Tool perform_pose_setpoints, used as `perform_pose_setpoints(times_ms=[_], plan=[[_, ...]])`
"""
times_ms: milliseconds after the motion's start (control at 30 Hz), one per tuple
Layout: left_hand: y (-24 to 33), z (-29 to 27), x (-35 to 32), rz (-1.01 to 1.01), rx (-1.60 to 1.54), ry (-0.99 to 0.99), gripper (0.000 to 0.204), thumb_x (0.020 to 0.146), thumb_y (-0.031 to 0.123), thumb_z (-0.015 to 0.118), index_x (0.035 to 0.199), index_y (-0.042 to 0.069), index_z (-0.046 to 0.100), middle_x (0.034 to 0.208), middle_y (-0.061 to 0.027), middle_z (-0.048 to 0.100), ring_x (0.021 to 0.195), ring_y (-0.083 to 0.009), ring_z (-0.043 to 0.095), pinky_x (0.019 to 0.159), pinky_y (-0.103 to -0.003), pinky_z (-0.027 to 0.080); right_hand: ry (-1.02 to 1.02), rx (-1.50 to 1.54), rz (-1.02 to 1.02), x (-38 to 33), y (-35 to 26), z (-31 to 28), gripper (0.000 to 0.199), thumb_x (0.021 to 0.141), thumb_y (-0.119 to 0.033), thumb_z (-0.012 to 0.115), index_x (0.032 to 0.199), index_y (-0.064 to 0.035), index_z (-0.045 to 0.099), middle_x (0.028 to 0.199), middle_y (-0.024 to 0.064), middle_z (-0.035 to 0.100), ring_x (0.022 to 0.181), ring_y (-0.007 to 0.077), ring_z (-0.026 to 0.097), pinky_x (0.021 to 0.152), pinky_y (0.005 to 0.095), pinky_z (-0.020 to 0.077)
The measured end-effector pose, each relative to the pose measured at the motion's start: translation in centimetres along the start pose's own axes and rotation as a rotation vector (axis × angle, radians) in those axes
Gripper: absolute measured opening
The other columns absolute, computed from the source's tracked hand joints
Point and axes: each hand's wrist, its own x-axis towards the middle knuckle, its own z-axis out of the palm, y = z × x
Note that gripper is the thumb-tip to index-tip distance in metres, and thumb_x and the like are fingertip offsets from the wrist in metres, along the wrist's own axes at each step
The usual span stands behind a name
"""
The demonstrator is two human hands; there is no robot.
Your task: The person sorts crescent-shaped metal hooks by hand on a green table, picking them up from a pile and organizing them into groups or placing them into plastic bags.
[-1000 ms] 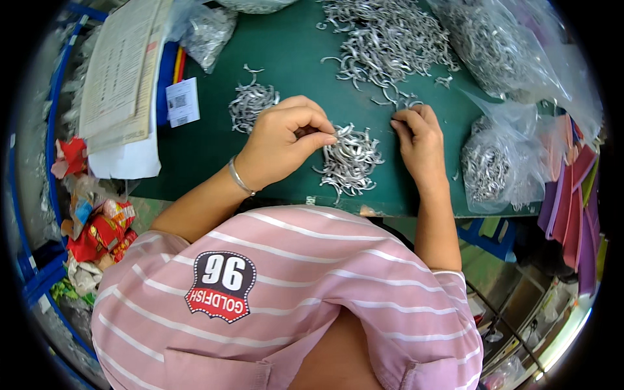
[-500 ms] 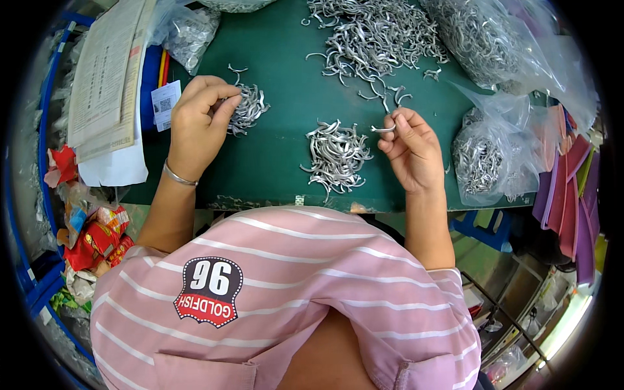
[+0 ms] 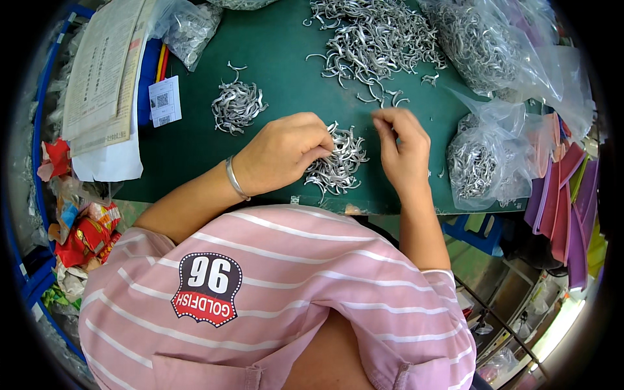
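My left hand (image 3: pixel 283 154), with a metal bangle (image 3: pixel 235 179) on its wrist, reaches across to the left side of the middle pile of small curved silver metal pieces (image 3: pixel 341 162). Its thumb and fingers are pinched at the pile's edge; whatever they grip is hidden. To the right of that pile is my right hand (image 3: pixel 406 146), fingers bent and thumb tip close to them. No piece shows clearly in it. Just beyond its fingertips lie loose curved pieces (image 3: pixel 383 96), trailing from the large far heap (image 3: pixel 383 39). A smaller pile (image 3: pixel 237 106) sits on the left.
Clear plastic bags of metal pieces stand at the right (image 3: pixel 478 162), far right (image 3: pixel 487 52) and far left (image 3: pixel 188 32). Papers (image 3: pixel 107 84) and a white label card (image 3: pixel 164 102) lie along the left of the green table (image 3: pixel 292 71). A blue stool (image 3: pixel 478 231) is below the right edge.
My left hand has left the left pile and moved right to the middle pile. My right hand turned palm down; the curved piece seen in it before no longer shows.
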Motion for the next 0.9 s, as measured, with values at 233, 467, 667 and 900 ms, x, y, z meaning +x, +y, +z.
perform_pose_setpoints(times_ms=[233, 467, 667, 900], plan=[[0.1, 0.1, 0.4, -0.069, 0.003, 0.068, 0.012, 0.078, -0.002, 0.068, 0.088, 0.001, 0.064, 0.089, -0.0083, 0.060, 0.073, -0.0167, 0.059, 0.061, -0.026, 0.047, -0.001, -0.297, -0.188, 2.5, 2.2, 1.0, 0.011, 0.074, 0.002, 0.065, 0.085, -0.0010, 0.064, 0.090, 0.0122, 0.058, 0.085, 0.0324, 0.055, 0.074, 0.0396, 0.0462], [-0.3, 0.7, 1.3, -0.176, -0.107, 0.208, 0.020, 0.078, 0.001, 0.070, 0.097, -0.002, 0.064, 0.091, -0.0069, 0.060, 0.071, -0.0103, 0.058, 0.061, -0.021, 0.047, 0.046, -0.362, -0.228, 1.5, 1.8, 1.8, 0.014, 0.073, 0.000, 0.067, 0.085, -0.0042, 0.062, 0.093, 0.0107, 0.058, 0.086, 0.0310, 0.055, 0.074, 0.0410, 0.0429], [-0.4, 1.0, 1.1, -0.245, -0.235, 0.269, 0.022, 0.081, 0.001, 0.069, 0.101, -0.002, 0.062, 0.094, -0.0079, 0.062, 0.077, -0.0108, 0.061, 0.067, -0.022, 0.050, 0.074, -0.116, -0.344, 1.4, 1.0, 2.0, 0.016, 0.073, 0.004, 0.065, 0.085, -0.0032, 0.058, 0.092, 0.0135, 0.058, 0.085, 0.0326, 0.055, 0.075, 0.0416, 0.0424], [-0.2, -1.8, -0.5, -0.359, -0.283, 0.393, 0.007, 0.088, -0.001, 0.061, 0.095, -0.002, 0.063, 0.086, -0.0058, 0.065, 0.074, -0.0106, 0.064, 0.068, -0.023, 0.052, 0.122, -0.018, -0.347, 1.0, 0.4, 0.7, 0.011, 0.078, 0.003, 0.064, 0.088, 0.0000, 0.061, 0.088, 0.0152, 0.060, 0.083, 0.0330, 0.058, 0.072, 0.0400, 0.0486]])
